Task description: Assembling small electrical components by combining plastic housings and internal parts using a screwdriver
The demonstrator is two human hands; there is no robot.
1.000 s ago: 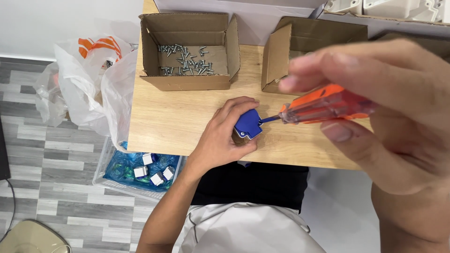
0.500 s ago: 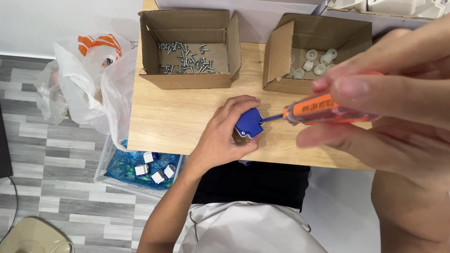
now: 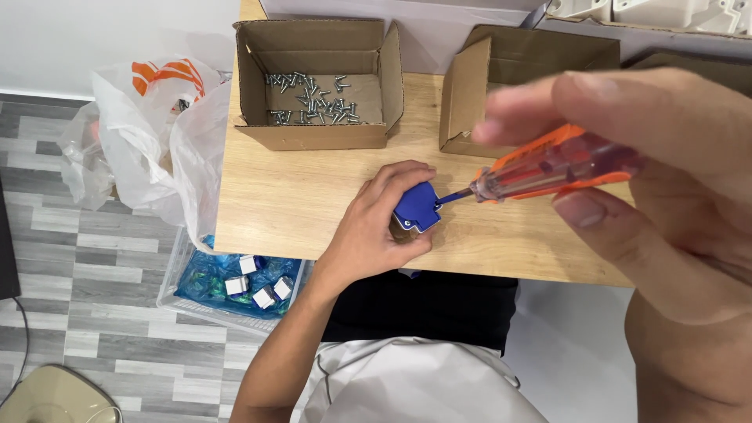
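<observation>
We see a small blue plastic part (image 3: 417, 207), blocky with an angled top, held down on the pale wooden table (image 3: 298, 204). Our left hand (image 3: 374, 229) curls closed around it, fingers wrapped over the far side and thumb beneath. Touching the part's right face is the thin metal tip of a screwdriver (image 3: 548, 166) with a clear orange and purple handle. Our right hand (image 3: 666, 188), large and blurred close to the camera, grips that handle, fingers above and thumb below.

Beyond the left fingers stands an open cardboard box (image 3: 317, 129) with a scatter of small silver screws (image 3: 312, 100) on its floor. Beyond the screwdriver is a second cardboard box (image 3: 501, 70); we cannot tell what it holds. Left of the wrist, off the table's edge, a white wire basket (image 3: 180, 274) on the grey plank floor holds blue film and small white blocks (image 3: 258, 283). Crumpled plastic bags (image 3: 141, 133) sit beside it.
</observation>
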